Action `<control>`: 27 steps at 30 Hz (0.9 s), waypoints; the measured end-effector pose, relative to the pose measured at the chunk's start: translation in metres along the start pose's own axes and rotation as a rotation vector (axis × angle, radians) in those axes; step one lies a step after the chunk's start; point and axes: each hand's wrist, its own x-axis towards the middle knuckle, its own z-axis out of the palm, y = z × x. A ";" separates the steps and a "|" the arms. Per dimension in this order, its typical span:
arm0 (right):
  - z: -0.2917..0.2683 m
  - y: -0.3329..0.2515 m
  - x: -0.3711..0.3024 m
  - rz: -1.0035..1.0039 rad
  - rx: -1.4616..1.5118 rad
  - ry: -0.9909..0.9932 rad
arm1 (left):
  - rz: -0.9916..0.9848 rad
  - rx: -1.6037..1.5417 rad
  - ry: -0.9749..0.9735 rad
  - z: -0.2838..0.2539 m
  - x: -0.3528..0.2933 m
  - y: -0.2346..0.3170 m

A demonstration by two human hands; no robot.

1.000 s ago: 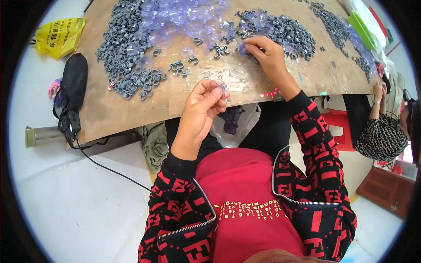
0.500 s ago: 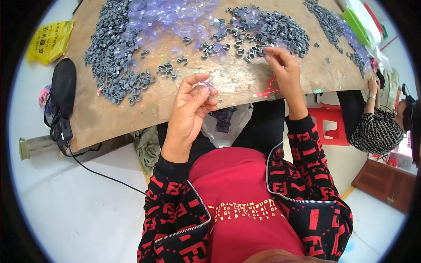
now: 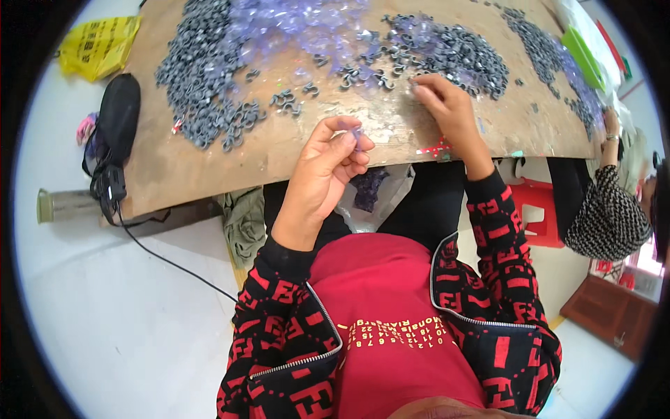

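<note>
My left hand (image 3: 324, 164) is closed in a pinch above the table's near edge. Between its thumb and fingers is a clear purple suction cup (image 3: 358, 135), partly covered by the fingertips. To its right, my right hand (image 3: 450, 112) has its thumb and forefinger drawn together on a small grey plastic clip (image 3: 412, 82), of which only a bit shows. Just beyond that hand lies a heap of grey clips (image 3: 474, 59). Clear purple suction cups (image 3: 293, 28) are piled farther back, and a few loose clips (image 3: 286, 103) rest near my left hand.
A big mound of grey clips (image 3: 202, 77) covers the left of the wooden table (image 3: 153, 171). Beyond its left edge are a yellow bag (image 3: 100, 47) and a black corded object (image 3: 120, 115). A red stool (image 3: 541, 213) and another person (image 3: 607, 216) are at right.
The view has shifted, moving the table rightward in the picture. My right hand has moved left, away from the clip heap, toward my left hand, which keeps hold of the suction cup.
</note>
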 end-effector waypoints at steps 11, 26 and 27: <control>0.038 -0.093 -0.031 0.117 0.529 -0.045 | -0.022 -0.384 -0.065 0.001 0.012 -0.009; 0.004 -0.111 -0.041 0.118 0.647 -0.006 | 0.123 -0.012 -0.014 0.026 -0.003 0.001; 0.003 -0.111 -0.042 0.119 0.649 -0.004 | 0.177 0.068 0.004 0.028 -0.004 0.003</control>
